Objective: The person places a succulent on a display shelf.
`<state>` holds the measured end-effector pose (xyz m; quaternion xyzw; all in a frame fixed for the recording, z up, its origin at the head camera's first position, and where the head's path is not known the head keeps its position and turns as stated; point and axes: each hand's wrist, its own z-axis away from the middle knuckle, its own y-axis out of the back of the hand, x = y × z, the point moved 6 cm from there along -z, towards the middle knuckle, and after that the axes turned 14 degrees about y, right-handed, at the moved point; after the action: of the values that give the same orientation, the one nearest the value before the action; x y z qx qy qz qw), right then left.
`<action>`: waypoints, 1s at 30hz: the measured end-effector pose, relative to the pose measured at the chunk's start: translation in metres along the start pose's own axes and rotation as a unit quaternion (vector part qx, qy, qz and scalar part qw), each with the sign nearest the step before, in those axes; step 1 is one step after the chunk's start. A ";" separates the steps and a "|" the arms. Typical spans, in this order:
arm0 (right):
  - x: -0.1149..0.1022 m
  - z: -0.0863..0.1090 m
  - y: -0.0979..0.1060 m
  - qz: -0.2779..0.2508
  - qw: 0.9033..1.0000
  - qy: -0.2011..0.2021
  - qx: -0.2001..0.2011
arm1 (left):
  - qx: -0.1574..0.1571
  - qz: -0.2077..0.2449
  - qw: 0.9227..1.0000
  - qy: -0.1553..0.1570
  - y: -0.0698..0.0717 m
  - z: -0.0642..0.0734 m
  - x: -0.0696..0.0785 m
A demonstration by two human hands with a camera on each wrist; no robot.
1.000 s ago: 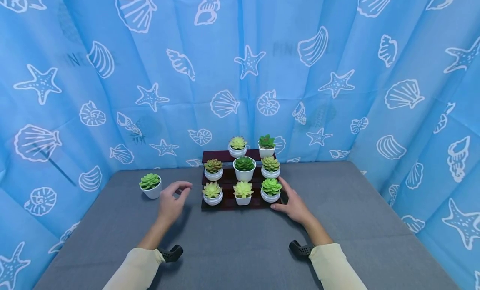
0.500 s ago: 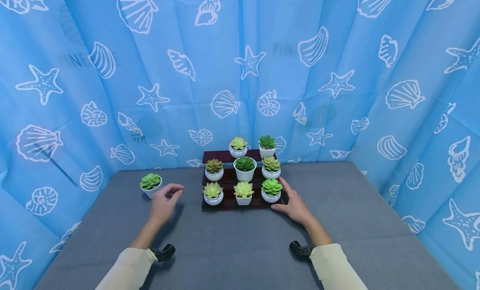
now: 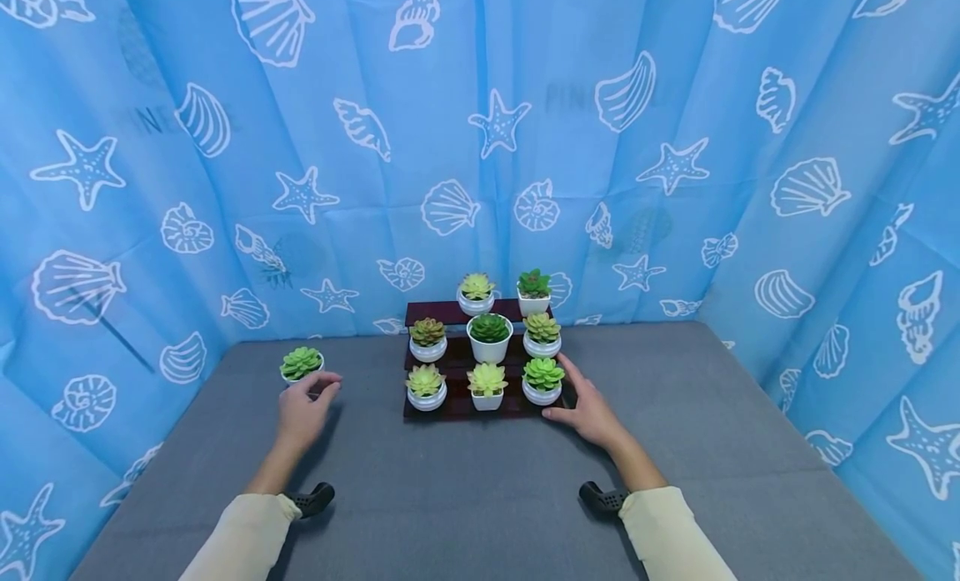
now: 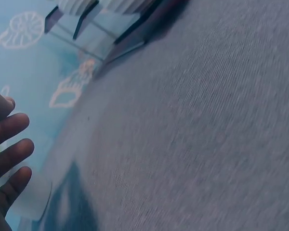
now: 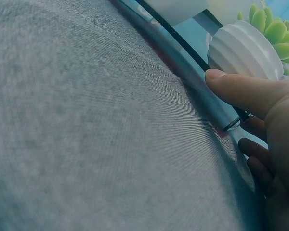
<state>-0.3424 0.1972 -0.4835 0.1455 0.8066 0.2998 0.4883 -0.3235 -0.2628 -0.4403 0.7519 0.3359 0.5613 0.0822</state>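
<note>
On the left of the table, a green succulent in a white pot [image 3: 301, 363] stands alone. My left hand [image 3: 298, 418] is just in front of it, partly covering the pot, fingers loosely bent and holding nothing. In the left wrist view the white pot [image 4: 34, 198] shows beyond the fingers. My right hand [image 3: 592, 416] grips the right end of a dark red tiered plant stand [image 3: 456, 408]. The thumb lies on the lowest tier's front edge, beside a bright green succulent in a ribbed white pot [image 5: 245, 48]; the other fingers are at the stand's side.
Several potted succulents fill the lower two tiers. Up on the top tier are a pale succulent [image 3: 476, 293] and a dark green one in a square pot [image 3: 534, 293]. Behind the grey-covered table [image 3: 465, 498] hangs a blue shell-print curtain [image 3: 405, 156].
My left hand has moved left, away from the stand and in front of the lone potted succulent. The right hand stays at the stand's end.
</note>
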 end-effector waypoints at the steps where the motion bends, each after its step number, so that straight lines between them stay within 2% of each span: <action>1: 0.000 0.000 0.000 0.001 1.000 0.000 -0.001 | 0.003 -0.003 1.000 0.005 0.002 0.000 -0.003; 5: 0.000 0.000 0.000 0.000 1.000 0.001 -0.002 | 0.012 -0.010 0.999 0.038 0.007 -0.003 -0.013; 9: 0.000 0.000 0.000 -0.001 1.000 0.002 0.000 | 0.036 -0.005 0.998 0.055 0.016 -0.005 -0.014; 21: 0.000 0.001 -0.001 -0.001 1.000 -0.001 -0.001 | 0.145 -0.006 0.989 0.026 0.039 -0.009 -0.006; 25: -0.001 0.000 -0.001 -0.001 1.000 -0.004 -0.003 | 0.157 -0.001 0.987 0.019 0.043 -0.010 -0.004; 28: -0.002 0.000 -0.001 -0.002 1.000 -0.004 -0.002 | 0.152 -0.004 0.988 0.017 0.044 -0.013 -0.002; 30: -0.002 0.000 0.000 -0.003 1.000 -0.004 -0.002 | 0.143 -0.010 0.989 0.027 0.043 -0.015 -0.004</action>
<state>-0.3416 0.1955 -0.4819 0.1436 0.8043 0.2992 0.4929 -0.3197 -0.3017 -0.4164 0.7373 0.4222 0.5265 -0.0297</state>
